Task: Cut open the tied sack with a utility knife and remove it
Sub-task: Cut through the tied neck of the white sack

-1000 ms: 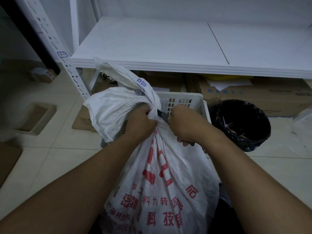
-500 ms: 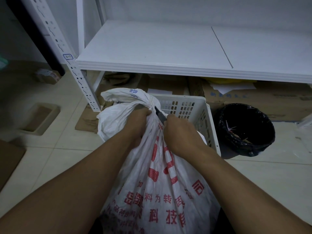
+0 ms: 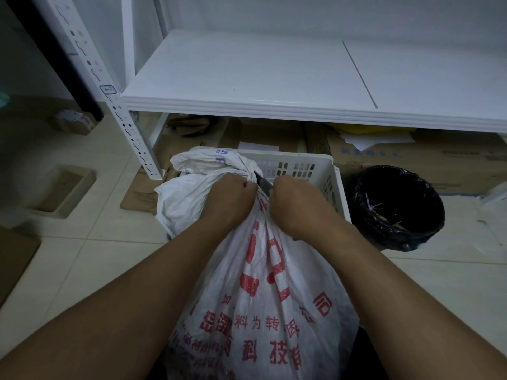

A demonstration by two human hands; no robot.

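Observation:
A white woven sack [image 3: 263, 305] with red printed characters stands in front of me, its neck bunched and tied. My left hand [image 3: 230, 197] is clenched around the gathered neck just below the knot. My right hand [image 3: 295, 202] grips a utility knife [image 3: 262, 181]; its dark blade points up and to the left, against the tie between my two fists. The loose top of the sack flops to the left above my left hand. The knife's handle is hidden inside my fist.
A white slotted plastic crate [image 3: 310, 167] stands just behind the sack. A black-lined waste bin [image 3: 397, 207] sits on the tiled floor to the right. A white metal shelf [image 3: 274, 105] spans the back, with cardboard boxes [image 3: 428, 157] under it.
The sack's loose top has dropped from upright to flopped left. Both fists have shifted on the neck, and the blade stays at the tie. The camera has tilted.

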